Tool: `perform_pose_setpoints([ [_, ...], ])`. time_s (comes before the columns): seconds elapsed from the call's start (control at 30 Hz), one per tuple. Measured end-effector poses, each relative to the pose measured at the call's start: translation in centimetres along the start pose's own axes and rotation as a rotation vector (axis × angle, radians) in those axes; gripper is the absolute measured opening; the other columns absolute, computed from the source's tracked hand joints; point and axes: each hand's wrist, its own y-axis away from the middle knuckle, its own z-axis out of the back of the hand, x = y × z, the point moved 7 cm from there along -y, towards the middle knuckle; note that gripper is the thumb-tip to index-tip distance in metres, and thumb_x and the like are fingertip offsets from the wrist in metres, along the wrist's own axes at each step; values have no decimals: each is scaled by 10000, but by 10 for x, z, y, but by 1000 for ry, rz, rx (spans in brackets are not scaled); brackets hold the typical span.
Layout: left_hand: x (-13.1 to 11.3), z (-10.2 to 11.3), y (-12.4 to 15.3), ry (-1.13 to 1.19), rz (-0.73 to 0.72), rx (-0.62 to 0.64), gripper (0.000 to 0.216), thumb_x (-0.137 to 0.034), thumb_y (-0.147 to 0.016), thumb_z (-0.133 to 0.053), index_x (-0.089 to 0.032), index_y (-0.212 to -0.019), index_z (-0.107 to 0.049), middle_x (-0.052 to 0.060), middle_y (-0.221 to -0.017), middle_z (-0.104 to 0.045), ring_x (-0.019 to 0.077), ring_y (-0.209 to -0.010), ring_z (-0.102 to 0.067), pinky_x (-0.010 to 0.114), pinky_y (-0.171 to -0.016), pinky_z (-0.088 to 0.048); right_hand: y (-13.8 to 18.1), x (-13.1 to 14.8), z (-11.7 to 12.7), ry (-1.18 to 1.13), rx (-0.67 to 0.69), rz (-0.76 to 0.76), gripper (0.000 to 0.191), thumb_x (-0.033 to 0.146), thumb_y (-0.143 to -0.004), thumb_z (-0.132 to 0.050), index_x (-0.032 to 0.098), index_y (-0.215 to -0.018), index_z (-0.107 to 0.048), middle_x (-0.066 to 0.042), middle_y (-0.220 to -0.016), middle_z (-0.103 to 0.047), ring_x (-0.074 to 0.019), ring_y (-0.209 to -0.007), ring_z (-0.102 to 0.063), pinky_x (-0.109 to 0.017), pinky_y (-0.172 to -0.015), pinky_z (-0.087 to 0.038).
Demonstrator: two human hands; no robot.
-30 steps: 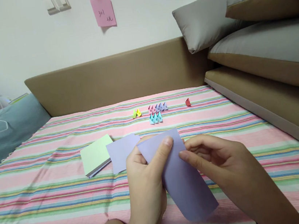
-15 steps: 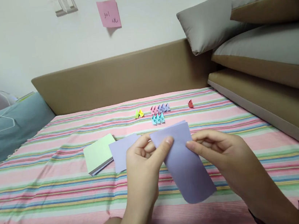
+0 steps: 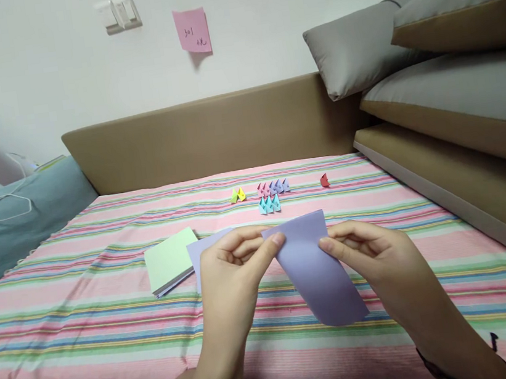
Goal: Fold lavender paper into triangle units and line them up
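Note:
A sheet of purple paper [image 3: 322, 273] is held up between both hands, its lower end curving away. My left hand [image 3: 238, 260] pinches its upper left corner between thumb and fingers. At the upper right edge, my right hand [image 3: 368, 255] grips it with thumb and forefinger. Another purple sheet [image 3: 196, 256] lies on the striped cloth, partly hidden behind my left hand. Beside it is a stack of paper [image 3: 172, 262] with a light green sheet on top.
Small folded paper pieces stand farther back: yellow ones [image 3: 237, 195], pink and purple ones [image 3: 276, 187], turquoise ones [image 3: 269, 205] and a red one [image 3: 324, 180]. Cushions [image 3: 453, 82] are piled at the right. A brown padded backrest [image 3: 209, 139] runs along the wall.
The paper's upper edges, slightly offset before, now look lined up. My left thumb has slid toward the upper left corner, and the camera view has tilted up slightly.

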Motion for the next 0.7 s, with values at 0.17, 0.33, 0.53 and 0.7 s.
perform_pose_setpoints([
  [0.17, 2, 4, 0, -15, -7, -12, 141, -211, -594, -830, -160, -662, -717, -6, -584, -706, 93, -571, -639, 150, -583, -507, 0, 0, -2, -13, 10, 5, 122, 348, -769, -706, 228, -763, -689, -18, -796, -704, -157, -750, -653, -207, -628, -501],
  [0.33, 11, 6, -7, -17, -1, 38, 149, -289, -677, -784, -167, -741, -729, 3, -667, -725, 103, -635, -654, 180, -643, -537, -2, -6, -2, -11, -2, -42, 140, 356, -762, -712, 219, -753, -686, -17, -777, -702, -146, -721, -646, -199, -598, -490],
  [0.53, 22, 6, -17, 12, 2, 53, 169, -300, -698, -765, -142, -715, -708, 6, -625, -700, 104, -610, -635, 204, -648, -540, -5, -14, -3, -3, -3, -74, 180, 371, -751, -715, 195, -756, -677, -24, -775, -698, -152, -726, -645, -205, -595, -491],
  [0.7, 23, 4, -21, -6, 23, 107, 180, -284, -691, -769, -137, -771, -704, 28, -698, -719, 129, -671, -658, 235, -697, -544, -4, -12, -2, 14, -4, -62, 199, 380, -767, -697, 184, -771, -663, -29, -767, -697, -163, -722, -650, -223, -596, -495],
])
